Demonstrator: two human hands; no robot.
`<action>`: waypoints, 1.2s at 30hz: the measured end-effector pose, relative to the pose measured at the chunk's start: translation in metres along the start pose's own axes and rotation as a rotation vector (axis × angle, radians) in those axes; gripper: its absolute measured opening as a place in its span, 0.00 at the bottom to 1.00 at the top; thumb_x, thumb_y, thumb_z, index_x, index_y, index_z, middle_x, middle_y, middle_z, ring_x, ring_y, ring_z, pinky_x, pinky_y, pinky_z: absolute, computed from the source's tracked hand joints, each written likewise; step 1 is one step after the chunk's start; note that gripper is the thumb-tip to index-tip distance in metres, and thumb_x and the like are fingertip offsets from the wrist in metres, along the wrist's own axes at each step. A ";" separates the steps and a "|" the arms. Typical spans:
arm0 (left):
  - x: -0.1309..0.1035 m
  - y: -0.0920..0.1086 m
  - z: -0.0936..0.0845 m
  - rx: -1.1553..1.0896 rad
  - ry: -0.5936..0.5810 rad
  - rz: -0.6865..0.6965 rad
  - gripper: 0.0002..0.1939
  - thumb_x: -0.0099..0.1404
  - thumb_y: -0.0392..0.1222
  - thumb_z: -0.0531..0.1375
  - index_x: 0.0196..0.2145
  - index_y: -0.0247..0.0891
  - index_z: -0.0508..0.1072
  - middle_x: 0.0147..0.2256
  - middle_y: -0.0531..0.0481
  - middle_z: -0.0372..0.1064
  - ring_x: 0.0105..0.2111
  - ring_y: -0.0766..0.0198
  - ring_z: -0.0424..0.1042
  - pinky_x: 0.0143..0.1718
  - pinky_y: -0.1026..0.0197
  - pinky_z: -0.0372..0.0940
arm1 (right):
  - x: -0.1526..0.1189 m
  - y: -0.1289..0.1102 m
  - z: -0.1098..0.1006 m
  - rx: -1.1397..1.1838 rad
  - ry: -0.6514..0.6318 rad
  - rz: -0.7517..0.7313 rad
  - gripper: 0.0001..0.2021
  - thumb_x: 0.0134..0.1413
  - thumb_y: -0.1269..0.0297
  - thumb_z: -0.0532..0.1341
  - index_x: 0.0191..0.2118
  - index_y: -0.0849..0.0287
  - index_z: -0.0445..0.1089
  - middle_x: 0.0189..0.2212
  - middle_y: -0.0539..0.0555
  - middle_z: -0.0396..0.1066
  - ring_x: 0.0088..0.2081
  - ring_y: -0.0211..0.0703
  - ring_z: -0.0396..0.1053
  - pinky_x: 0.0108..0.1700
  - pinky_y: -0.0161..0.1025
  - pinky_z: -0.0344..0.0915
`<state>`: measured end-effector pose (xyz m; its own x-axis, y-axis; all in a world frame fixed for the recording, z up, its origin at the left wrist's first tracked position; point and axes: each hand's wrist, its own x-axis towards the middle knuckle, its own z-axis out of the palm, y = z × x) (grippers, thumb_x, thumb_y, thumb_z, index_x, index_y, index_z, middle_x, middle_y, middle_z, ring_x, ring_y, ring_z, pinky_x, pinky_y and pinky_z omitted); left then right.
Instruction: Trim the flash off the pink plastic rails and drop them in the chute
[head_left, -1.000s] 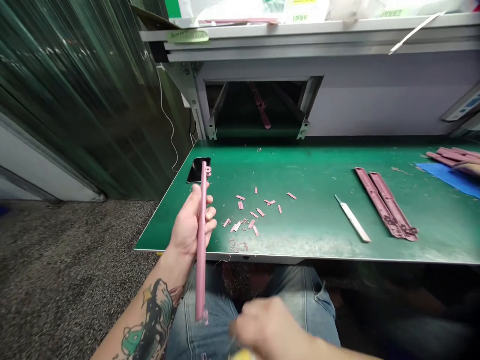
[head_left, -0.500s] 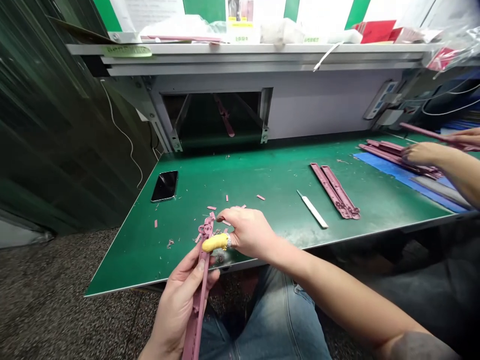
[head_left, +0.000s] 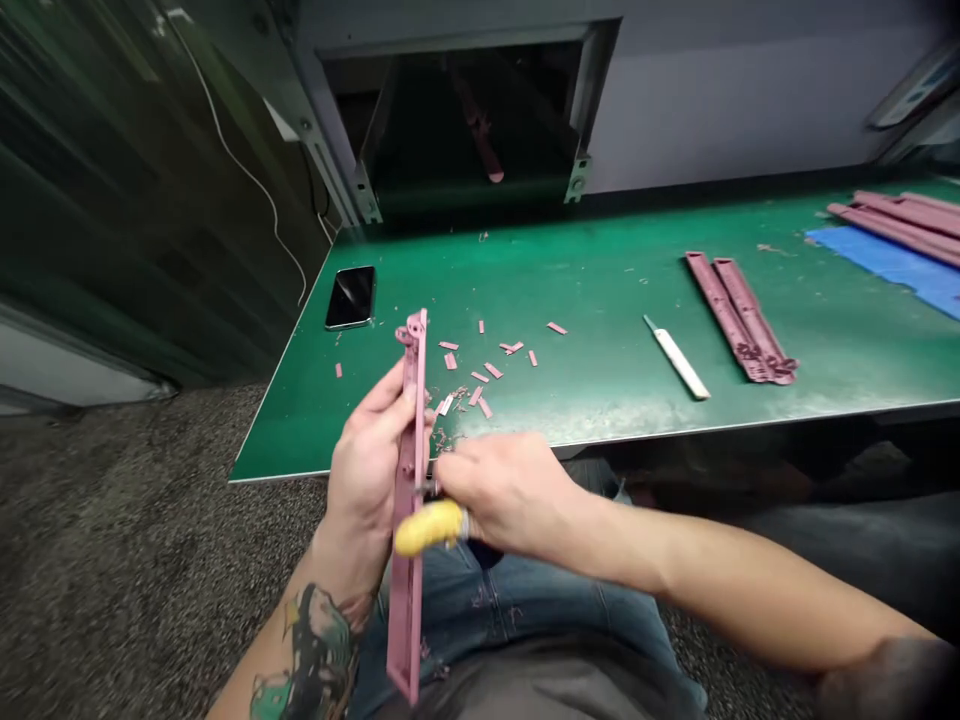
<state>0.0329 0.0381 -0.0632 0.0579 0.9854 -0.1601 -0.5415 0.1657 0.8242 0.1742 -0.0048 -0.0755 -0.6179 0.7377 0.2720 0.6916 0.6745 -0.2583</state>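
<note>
A long pink plastic part stands nearly upright in the picture, its hinged end at the top over the green table. My left hand is wrapped round its upper half. Against the part's right edge, lower down, is my right hand, its fingers closed on a small dark tool, mostly hidden, with a thin metal tip touching the edge. A yellow cover wraps one finger of that hand and lies across the part. Pink scraps are scattered on the table beyond my hands.
On the green table lie a phone at the left, a white-handled knife right of centre and two pink parts beyond it. More pink parts rest by a blue sheet at the far right. An opening is behind.
The view has tilted down. My right hand has moved from the part's hinged end down along its edge. The other person's hands at the right are out of view.
</note>
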 end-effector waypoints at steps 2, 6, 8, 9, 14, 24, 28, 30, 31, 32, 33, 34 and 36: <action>0.017 0.007 -0.004 -0.046 0.018 0.059 0.15 0.59 0.28 0.61 0.45 0.36 0.75 0.31 0.53 0.70 0.26 0.74 0.69 0.27 0.73 0.66 | -0.021 -0.023 0.013 0.051 -0.077 -0.113 0.11 0.57 0.54 0.58 0.31 0.56 0.64 0.25 0.50 0.68 0.23 0.40 0.60 0.23 0.38 0.40; 0.036 0.020 -0.012 -0.144 0.057 0.094 0.13 0.62 0.26 0.55 0.41 0.36 0.74 0.31 0.54 0.66 0.28 0.77 0.68 0.29 0.74 0.66 | -0.054 -0.039 0.033 0.230 -0.182 -0.294 0.12 0.54 0.55 0.61 0.27 0.56 0.64 0.20 0.47 0.66 0.20 0.38 0.58 0.22 0.37 0.43; 0.031 0.021 -0.013 -0.177 0.052 0.050 0.13 0.64 0.27 0.54 0.43 0.36 0.73 0.33 0.54 0.66 0.27 0.77 0.68 0.25 0.75 0.65 | -0.049 -0.024 0.033 0.332 -0.101 -0.179 0.17 0.56 0.48 0.58 0.29 0.57 0.67 0.22 0.48 0.68 0.23 0.38 0.63 0.23 0.36 0.50; 0.024 0.019 -0.013 -0.183 0.044 0.010 0.13 0.65 0.28 0.54 0.44 0.37 0.73 0.33 0.53 0.66 0.26 0.77 0.68 0.21 0.76 0.64 | -0.042 -0.012 0.029 0.375 -0.023 -0.076 0.19 0.57 0.45 0.56 0.32 0.57 0.69 0.24 0.50 0.70 0.25 0.38 0.66 0.26 0.35 0.54; -0.020 -0.005 -0.011 -0.177 0.000 -0.199 0.16 0.65 0.32 0.55 0.51 0.40 0.69 0.32 0.52 0.67 0.17 0.77 0.63 0.10 0.76 0.56 | 0.010 0.040 -0.004 0.356 0.294 0.277 0.21 0.56 0.46 0.58 0.46 0.57 0.68 0.39 0.55 0.74 0.39 0.43 0.71 0.39 0.36 0.62; -0.046 -0.022 -0.014 -0.203 -0.074 -0.364 0.17 0.66 0.40 0.57 0.52 0.48 0.70 0.19 0.54 0.62 0.10 0.79 0.57 0.11 0.78 0.52 | 0.018 0.038 -0.017 0.042 0.231 0.353 0.27 0.53 0.38 0.56 0.46 0.58 0.68 0.35 0.54 0.73 0.35 0.46 0.71 0.31 0.36 0.56; -0.050 -0.020 -0.014 -0.164 -0.057 -0.353 0.16 0.66 0.39 0.57 0.50 0.47 0.72 0.19 0.54 0.62 0.10 0.79 0.56 0.10 0.78 0.51 | 0.015 0.033 -0.016 -0.057 0.191 0.305 0.21 0.59 0.42 0.53 0.35 0.57 0.69 0.28 0.51 0.71 0.29 0.41 0.67 0.26 0.36 0.46; -0.050 -0.019 -0.013 -0.153 -0.057 -0.344 0.15 0.66 0.37 0.56 0.49 0.45 0.72 0.18 0.54 0.62 0.10 0.79 0.56 0.10 0.78 0.52 | 0.014 0.030 -0.016 -0.062 0.150 0.236 0.20 0.60 0.46 0.53 0.29 0.57 0.67 0.24 0.50 0.68 0.26 0.38 0.64 0.25 0.37 0.43; -0.049 -0.018 -0.012 -0.155 -0.053 -0.333 0.14 0.66 0.36 0.56 0.49 0.44 0.72 0.19 0.54 0.62 0.10 0.78 0.56 0.10 0.78 0.53 | 0.013 0.029 -0.017 -0.039 0.129 0.203 0.21 0.61 0.47 0.53 0.26 0.58 0.67 0.22 0.49 0.67 0.25 0.37 0.63 0.25 0.37 0.43; -0.046 -0.016 -0.012 -0.164 -0.041 -0.315 0.14 0.66 0.35 0.56 0.49 0.43 0.72 0.21 0.53 0.64 0.11 0.78 0.57 0.10 0.77 0.54 | 0.012 0.028 -0.018 0.010 0.114 0.171 0.21 0.61 0.48 0.54 0.25 0.58 0.67 0.22 0.49 0.67 0.24 0.36 0.62 0.25 0.37 0.44; -0.042 -0.013 -0.012 -0.181 -0.025 -0.299 0.14 0.65 0.35 0.56 0.49 0.42 0.71 0.24 0.53 0.66 0.13 0.78 0.58 0.10 0.77 0.55 | 0.011 0.028 -0.020 0.087 0.105 0.143 0.20 0.62 0.50 0.54 0.26 0.59 0.68 0.22 0.49 0.67 0.25 0.36 0.62 0.25 0.36 0.46; -0.037 -0.010 -0.013 -0.207 -0.015 -0.291 0.14 0.66 0.37 0.56 0.49 0.42 0.70 0.28 0.52 0.68 0.14 0.77 0.61 0.10 0.76 0.57 | 0.009 0.027 -0.022 0.184 0.107 0.127 0.18 0.63 0.53 0.53 0.29 0.58 0.70 0.24 0.49 0.69 0.26 0.36 0.63 0.27 0.34 0.50; -0.026 0.000 -0.017 -0.264 -0.018 -0.301 0.14 0.68 0.42 0.53 0.50 0.42 0.69 0.37 0.48 0.69 0.20 0.73 0.67 0.11 0.74 0.61 | 0.002 0.025 -0.026 0.387 0.118 0.139 0.12 0.65 0.60 0.52 0.41 0.56 0.72 0.30 0.49 0.72 0.32 0.36 0.66 0.33 0.32 0.56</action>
<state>0.0172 0.0121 -0.0687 0.2606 0.8952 -0.3617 -0.6948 0.4340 0.5735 0.2003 0.0133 -0.0570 -0.4663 0.8293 0.3081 0.5604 0.5463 -0.6224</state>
